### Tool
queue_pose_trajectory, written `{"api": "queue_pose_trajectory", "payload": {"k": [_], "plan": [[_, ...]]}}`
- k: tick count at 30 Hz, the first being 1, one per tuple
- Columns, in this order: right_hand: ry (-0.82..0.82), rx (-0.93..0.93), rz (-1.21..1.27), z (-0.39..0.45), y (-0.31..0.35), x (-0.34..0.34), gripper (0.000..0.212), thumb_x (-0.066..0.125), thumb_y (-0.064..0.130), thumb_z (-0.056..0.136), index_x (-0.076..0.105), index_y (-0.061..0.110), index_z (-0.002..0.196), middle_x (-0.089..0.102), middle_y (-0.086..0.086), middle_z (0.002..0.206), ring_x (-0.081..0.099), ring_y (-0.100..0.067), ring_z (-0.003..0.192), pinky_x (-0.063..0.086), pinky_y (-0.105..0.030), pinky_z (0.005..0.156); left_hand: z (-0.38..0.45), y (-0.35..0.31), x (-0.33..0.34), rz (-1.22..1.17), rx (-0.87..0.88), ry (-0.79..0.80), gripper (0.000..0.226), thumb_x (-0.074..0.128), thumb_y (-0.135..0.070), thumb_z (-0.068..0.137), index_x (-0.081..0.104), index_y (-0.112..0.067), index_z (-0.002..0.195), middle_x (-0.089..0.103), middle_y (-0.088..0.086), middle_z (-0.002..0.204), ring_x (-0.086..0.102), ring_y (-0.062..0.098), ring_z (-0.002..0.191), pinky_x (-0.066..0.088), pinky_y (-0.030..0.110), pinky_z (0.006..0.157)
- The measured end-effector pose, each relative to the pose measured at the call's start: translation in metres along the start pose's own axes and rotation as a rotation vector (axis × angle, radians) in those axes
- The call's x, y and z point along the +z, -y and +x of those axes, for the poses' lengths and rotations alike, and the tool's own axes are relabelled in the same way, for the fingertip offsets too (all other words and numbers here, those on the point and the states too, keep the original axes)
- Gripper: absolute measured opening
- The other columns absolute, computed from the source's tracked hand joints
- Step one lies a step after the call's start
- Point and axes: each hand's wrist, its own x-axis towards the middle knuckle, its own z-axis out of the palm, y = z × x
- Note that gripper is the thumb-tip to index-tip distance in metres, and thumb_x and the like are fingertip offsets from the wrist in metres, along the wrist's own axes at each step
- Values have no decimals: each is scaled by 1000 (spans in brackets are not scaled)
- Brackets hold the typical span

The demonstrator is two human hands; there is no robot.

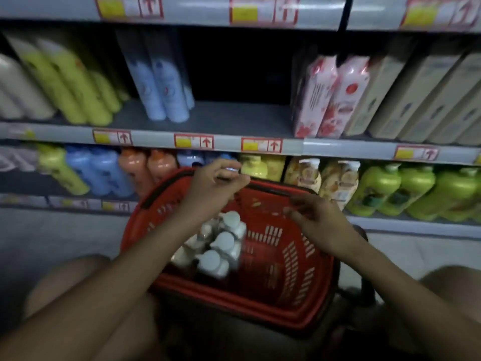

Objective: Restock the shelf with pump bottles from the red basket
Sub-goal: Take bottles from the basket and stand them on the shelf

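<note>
The red basket [286,311] sits on the floor between my knees, in front of the shelving. Several white pump bottles [221,246] stand packed together in its left half; its right half shows bare red mesh. My left hand [213,186] hovers over the basket's far rim with fingers loosely curled, and I see nothing held in it. My right hand [317,222] hangs over the right side of the basket, fingers stretched leftward and empty. The middle shelf [234,118] has a dark bare gap between blue bottles and pink packs.
Blue bottles [161,87] and yellow-green bottles [67,82] stand left of the gap, pink refill packs [328,100] and beige packs [416,95] right of it. The lower shelf holds orange bottles [145,168] and green bottles [416,188]. My knees [65,277] flank the basket.
</note>
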Motion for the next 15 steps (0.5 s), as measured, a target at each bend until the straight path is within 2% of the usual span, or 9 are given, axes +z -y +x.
{"api": "queue_pose_trajectory", "payload": {"k": [3,5,7,9,10,13,15], "plan": [[180,78,-153,2,-31,32,39,65,36,99,65,15,133,72,-3,121,69,-21,106,54,-31,87,5,47,-1,85,-153,58,28,79,-21,86,70,-15,111,75,6,100,74,24,88,61,53,84],[243,48,-204,11,-30,50,39,67,33,97,66,15,133,73,-6,123,69,-25,112,53,-32,92,17,59,0,174,-193,132,33,81,-26,84,69,-17,113,75,5,105,74,23,91,62,45,85],[268,15,-187,31,-22,71,43,69,32,95,65,17,135,70,-6,130,67,-25,118,49,-29,95,32,65,-2,260,-164,161,35,81,-27,84,68,-20,115,74,2,106,71,16,87,60,32,77],[266,15,-137,58,-19,99,46,69,31,93,62,18,137,68,-6,134,65,-26,121,48,-27,96,44,71,-5,370,-132,142,36,80,-25,84,67,-22,117,72,-1,106,66,9,81,48,18,65],[270,17,-107,71,-19,114,50,67,34,91,60,19,138,68,-6,135,64,-27,123,49,-30,99,48,75,-7,417,-128,129,36,79,-24,85,66,-22,118,71,-2,106,64,9,81,44,15,63],[385,29,3,102,-24,159,56,70,37,85,58,21,137,69,-4,130,65,-25,120,52,-41,103,55,82,-13,493,-120,124,35,77,-25,86,66,-24,119,71,-2,109,65,13,90,45,21,75],[415,37,30,116,-27,178,61,80,55,70,63,29,123,72,2,117,68,-21,111,54,-43,98,58,85,-15,505,-120,138,35,76,-26,87,66,-24,120,71,-3,110,65,14,96,48,24,82]]}}
